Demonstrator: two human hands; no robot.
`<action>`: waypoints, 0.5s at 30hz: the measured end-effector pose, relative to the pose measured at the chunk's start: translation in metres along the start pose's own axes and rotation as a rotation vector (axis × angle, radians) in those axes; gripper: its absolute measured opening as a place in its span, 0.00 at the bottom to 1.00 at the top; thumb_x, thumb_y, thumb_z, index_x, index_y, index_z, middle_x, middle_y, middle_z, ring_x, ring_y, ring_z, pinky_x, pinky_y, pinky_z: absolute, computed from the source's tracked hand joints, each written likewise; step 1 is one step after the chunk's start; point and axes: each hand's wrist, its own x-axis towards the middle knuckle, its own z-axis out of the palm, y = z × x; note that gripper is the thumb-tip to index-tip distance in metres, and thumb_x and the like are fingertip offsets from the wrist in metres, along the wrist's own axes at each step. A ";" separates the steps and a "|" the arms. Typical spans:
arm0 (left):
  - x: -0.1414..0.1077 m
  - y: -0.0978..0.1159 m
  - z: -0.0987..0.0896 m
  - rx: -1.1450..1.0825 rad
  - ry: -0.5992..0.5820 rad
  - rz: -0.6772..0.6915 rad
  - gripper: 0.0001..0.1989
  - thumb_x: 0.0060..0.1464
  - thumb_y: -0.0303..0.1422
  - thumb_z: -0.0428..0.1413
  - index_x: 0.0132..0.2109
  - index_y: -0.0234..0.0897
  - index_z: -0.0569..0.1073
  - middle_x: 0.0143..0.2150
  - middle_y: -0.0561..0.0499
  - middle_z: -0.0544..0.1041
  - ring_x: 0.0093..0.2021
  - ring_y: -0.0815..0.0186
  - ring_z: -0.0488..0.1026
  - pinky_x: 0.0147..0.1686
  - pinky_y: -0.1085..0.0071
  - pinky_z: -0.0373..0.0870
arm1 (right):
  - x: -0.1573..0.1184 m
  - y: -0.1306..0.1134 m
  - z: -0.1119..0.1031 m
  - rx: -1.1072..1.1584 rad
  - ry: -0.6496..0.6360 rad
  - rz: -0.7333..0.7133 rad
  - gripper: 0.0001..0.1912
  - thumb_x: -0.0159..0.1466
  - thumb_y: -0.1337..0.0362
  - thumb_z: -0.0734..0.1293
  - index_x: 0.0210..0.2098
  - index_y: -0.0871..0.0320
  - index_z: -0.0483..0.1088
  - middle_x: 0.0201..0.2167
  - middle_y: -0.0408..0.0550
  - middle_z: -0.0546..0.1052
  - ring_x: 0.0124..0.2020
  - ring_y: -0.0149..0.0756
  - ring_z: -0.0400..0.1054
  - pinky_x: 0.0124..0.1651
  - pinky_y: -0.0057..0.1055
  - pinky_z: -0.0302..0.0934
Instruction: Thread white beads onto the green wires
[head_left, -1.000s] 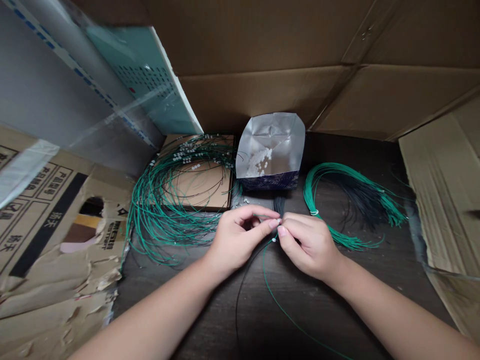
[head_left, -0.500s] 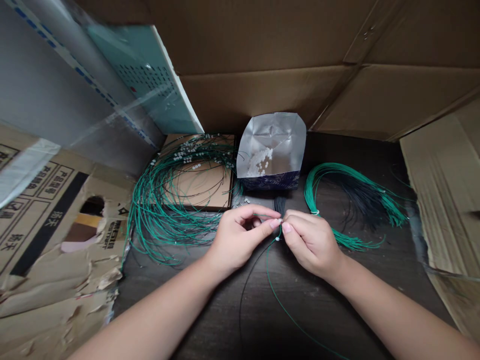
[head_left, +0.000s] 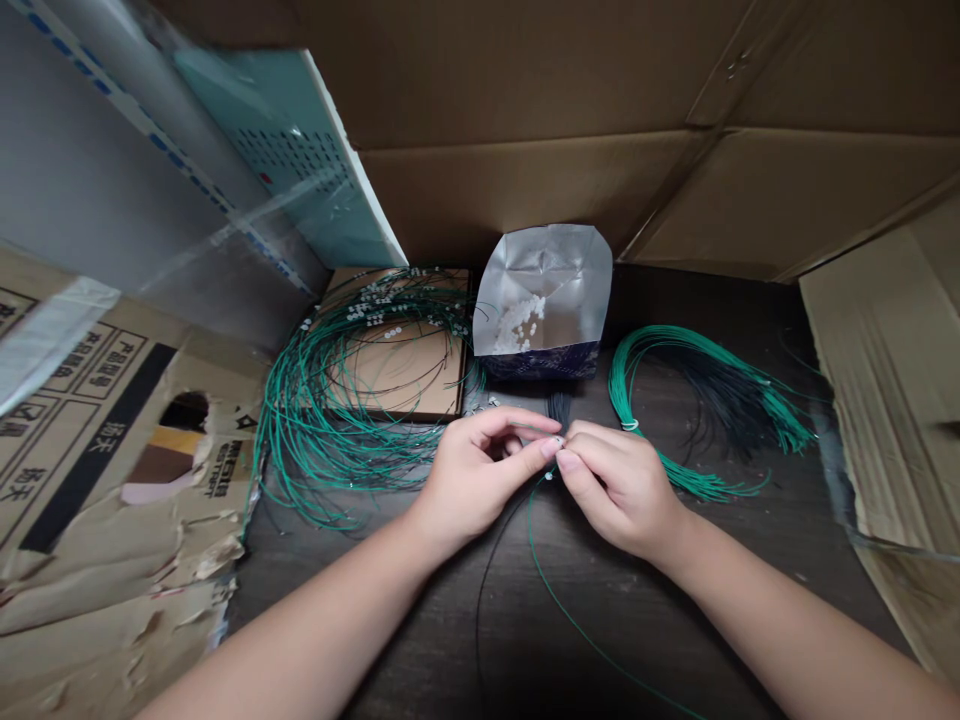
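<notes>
Thumb and fingers of my left hand pinch a tiny pale piece at the end of a thin cord. My right hand is closed right beside it, its thumb and curled fingers gripping at the same spot; the fingertips hide most of what lies between them. From under the hands a green cord runs down and right over the dark table, and a black cord trails toward the front. A small white bead hangs just below the fingertips.
A silver-lined pouch with white beads stands behind my hands. Left of it, a tangle of green and black cords with white beads lies over a cardboard tray. A tied green bundle lies right. Cardboard walls surround the table.
My right hand has shifted very slightly left, and the small white bead below the fingertips has moved a little left with the cord. My left hand is almost unmoved.
</notes>
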 end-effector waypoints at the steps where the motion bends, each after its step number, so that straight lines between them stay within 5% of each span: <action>1: 0.000 0.000 0.000 -0.026 0.003 -0.006 0.13 0.53 0.36 0.70 0.44 0.33 0.84 0.33 0.48 0.83 0.27 0.72 0.71 0.26 0.76 0.66 | 0.000 0.000 0.000 0.007 0.011 0.011 0.15 0.73 0.71 0.61 0.28 0.55 0.64 0.24 0.42 0.65 0.25 0.31 0.60 0.29 0.30 0.55; 15: 0.004 0.002 -0.001 -0.164 0.024 -0.072 0.23 0.49 0.37 0.72 0.50 0.33 0.78 0.32 0.52 0.82 0.25 0.74 0.70 0.26 0.77 0.65 | 0.001 -0.004 0.000 0.056 0.152 0.060 0.09 0.69 0.73 0.64 0.33 0.56 0.70 0.26 0.44 0.74 0.26 0.33 0.68 0.29 0.31 0.63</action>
